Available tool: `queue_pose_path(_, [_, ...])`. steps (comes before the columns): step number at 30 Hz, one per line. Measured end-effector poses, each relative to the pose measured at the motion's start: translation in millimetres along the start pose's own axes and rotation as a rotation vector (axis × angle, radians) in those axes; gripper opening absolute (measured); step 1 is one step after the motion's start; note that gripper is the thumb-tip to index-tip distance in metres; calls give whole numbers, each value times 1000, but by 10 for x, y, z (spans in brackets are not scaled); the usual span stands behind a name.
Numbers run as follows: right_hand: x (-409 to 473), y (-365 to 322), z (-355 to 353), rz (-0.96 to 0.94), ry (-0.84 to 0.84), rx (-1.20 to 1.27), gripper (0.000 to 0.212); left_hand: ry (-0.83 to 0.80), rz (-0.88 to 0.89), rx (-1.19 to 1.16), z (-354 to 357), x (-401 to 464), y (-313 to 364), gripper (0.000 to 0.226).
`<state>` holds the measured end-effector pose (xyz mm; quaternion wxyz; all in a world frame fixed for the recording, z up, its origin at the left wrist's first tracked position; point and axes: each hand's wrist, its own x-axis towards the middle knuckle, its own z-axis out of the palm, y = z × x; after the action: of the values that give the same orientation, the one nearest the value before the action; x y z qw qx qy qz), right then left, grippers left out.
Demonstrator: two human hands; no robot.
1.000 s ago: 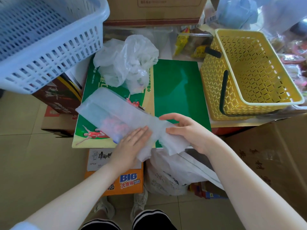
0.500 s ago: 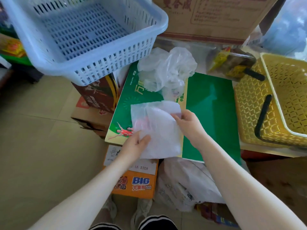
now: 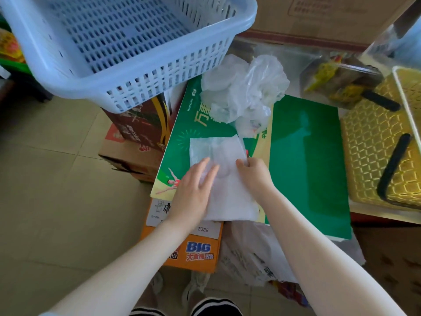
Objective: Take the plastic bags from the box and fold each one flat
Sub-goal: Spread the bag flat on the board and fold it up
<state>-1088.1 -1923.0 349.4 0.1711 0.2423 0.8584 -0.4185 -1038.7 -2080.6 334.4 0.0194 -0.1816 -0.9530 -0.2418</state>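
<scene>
Plastic bag, white and folded into a flat rectangle, lies on the green box that serves as the work surface, near that box's left near edge. The left hand rests palm down on the bag's left part, fingers spread and flat, so its grip is wide and presses rather than holds. The right hand is at the bag's right edge; its fingertips are curled in and pinch that edge, a narrow grip holding the bag. Just beyond the folded bag, toward the far side of the green box, sits a crumpled heap of clear plastic bags, apart from both hands. A blue basket stands far left, raised on a brown carton. A yellow basket with black handles stands to the right of the green box. Below the near edge of the green box an orange carton and a white printed bag are on the floor, which is tiled.
</scene>
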Motion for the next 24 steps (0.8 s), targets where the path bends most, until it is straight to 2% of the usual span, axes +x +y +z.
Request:
queue_pose_path(2, [38, -34, -2, -27, -10, -85, 38, -73, 107, 88, 42, -42, -25, 38])
queue_pose_path(6, [45, -92, 0, -89, -3, -215, 25, -280, 111, 293, 145, -96, -122, 70])
queue_pose_path(8, [31, -125, 24, -99, 62, -244, 25, -327, 86, 329, 168, -98, -169, 76])
queue_pose_path(12, [122, -202, 76, -136, 200, -400, 28, -324, 84, 321, 155, -84, -177, 78])
queue_pose_path(18, [251, -142, 174, -242, 299, -648, 25, -284, 68, 307, 137, -93, -186, 79])
queue_pose_path(22, [123, -187, 70, -215, 353, -573, 30, -300, 76, 312, 126, -81, -190, 79])
queue_pose_path(24, [-71, -123, -37, -218, 375, -396, 36, -312, 70, 337, 127, -81, -191, 79])
